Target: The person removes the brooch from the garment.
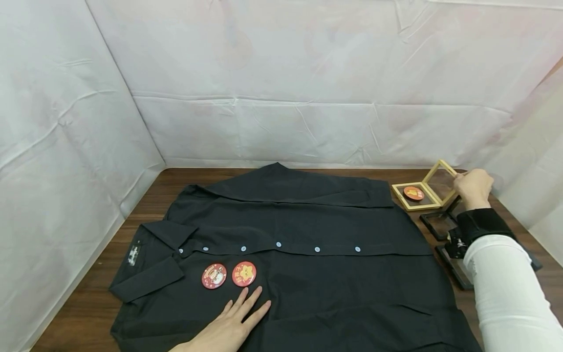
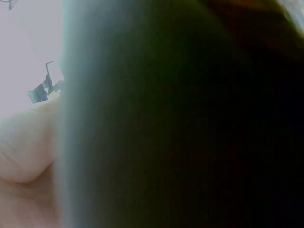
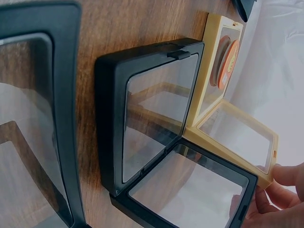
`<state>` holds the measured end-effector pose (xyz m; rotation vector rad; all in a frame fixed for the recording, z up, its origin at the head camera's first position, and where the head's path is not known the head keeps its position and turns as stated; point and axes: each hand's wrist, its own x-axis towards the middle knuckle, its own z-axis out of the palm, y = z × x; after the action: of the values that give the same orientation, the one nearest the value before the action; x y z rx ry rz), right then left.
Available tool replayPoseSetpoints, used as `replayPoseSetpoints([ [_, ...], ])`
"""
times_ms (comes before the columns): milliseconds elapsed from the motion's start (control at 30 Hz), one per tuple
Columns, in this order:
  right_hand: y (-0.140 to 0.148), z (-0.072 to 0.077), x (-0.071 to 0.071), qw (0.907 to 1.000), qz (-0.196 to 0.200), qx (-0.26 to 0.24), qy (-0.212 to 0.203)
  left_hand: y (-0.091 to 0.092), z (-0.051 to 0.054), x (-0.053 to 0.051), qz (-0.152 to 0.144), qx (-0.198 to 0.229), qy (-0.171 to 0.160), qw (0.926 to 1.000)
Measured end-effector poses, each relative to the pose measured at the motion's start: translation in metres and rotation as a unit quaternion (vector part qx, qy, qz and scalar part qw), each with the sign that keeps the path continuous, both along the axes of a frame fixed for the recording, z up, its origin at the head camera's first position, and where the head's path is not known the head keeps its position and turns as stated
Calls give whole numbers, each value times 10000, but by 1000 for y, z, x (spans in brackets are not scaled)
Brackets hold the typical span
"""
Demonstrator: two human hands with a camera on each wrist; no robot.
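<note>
Across the table lies a black shirt [image 1: 343, 288] with pale buttons and its near sleeve folded. Two round red badges, one with a yellow star [image 1: 244, 274] and one with a white figure [image 1: 214, 276], sit on it. My left hand [image 1: 228, 322] rests palm down on the cloth just below them, fingers spread. At the right, my right hand [image 1: 475, 185] pinches the raised lid's edge of a yellow-framed display case [image 1: 424, 207]. An orange badge [image 1: 414, 193] lies in its base. In the right wrist view, thumb and fingers [image 3: 285, 190] hold the clear lid's corner.
An opened black display case [image 3: 105, 123] stands against the yellow one, close under my right hand. Another black case [image 3: 66, 142] lies nearer, partly under the right forearm. White cloth walls [image 1: 308, 98] border the wooden table. A dark blur covers most of the left wrist view.
</note>
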<state>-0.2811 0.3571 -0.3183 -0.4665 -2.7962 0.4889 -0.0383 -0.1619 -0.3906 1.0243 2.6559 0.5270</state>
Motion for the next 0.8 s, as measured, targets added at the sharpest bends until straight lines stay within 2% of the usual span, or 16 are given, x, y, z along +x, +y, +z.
replayPoseSetpoints([
  [267,1,1,-1,10000,32,-57,7,0,0,-1,40,-27,-19,10000],
  [433,-2,2,-2,9999,80,-67,-65,-1,0,0,45,0,105,9999],
  [600,-6,3,-2,9995,272,-106,-122,-1,-1,1,58,31,170,9998],
  [800,-9,4,0,9980,606,-166,28,-2,-2,1,41,90,254,9996],
])
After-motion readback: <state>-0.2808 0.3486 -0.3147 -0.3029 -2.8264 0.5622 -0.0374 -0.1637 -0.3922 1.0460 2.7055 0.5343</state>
